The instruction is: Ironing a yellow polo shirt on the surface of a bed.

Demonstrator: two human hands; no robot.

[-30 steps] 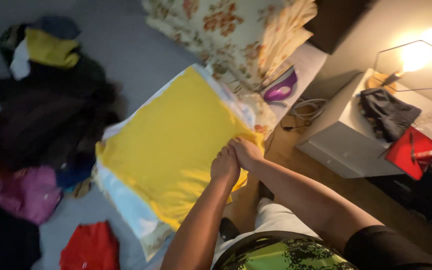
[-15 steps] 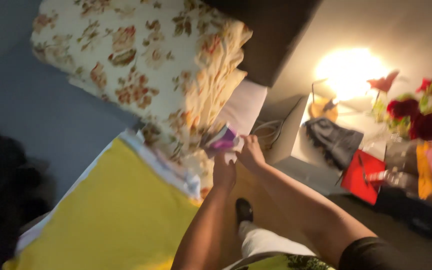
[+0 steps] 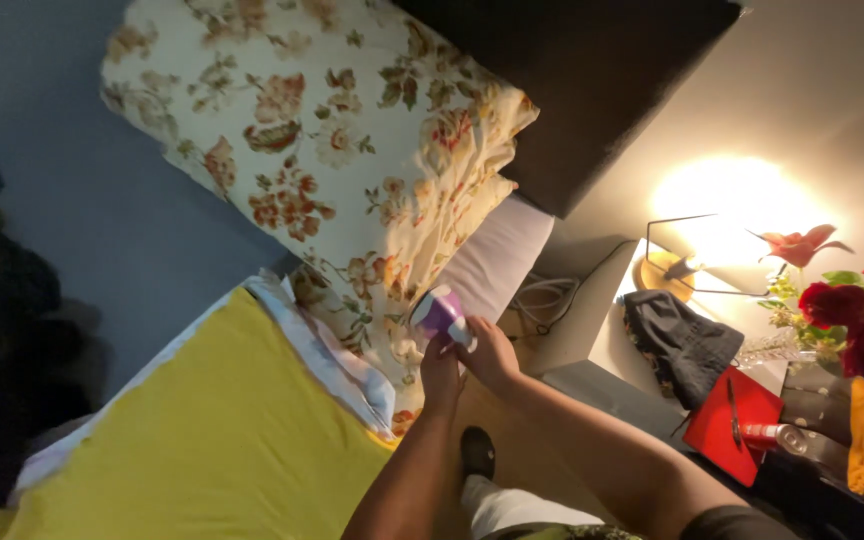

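While the soft floral pillow (image 3: 332, 170) lies rumpled, both hands' fingers (image 3: 452, 345) clasp a smooth, rounded purple-and-white iron (image 3: 439, 313).

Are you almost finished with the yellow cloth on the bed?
Looks done: the yellow cloth lies spread flat on a white sheet. In hand: the left hand and right hand hold a small purple and white iron beside the flowery pillow. Left: the iron isn't on the cloth yet, and a dark clothes heap lies nearby.
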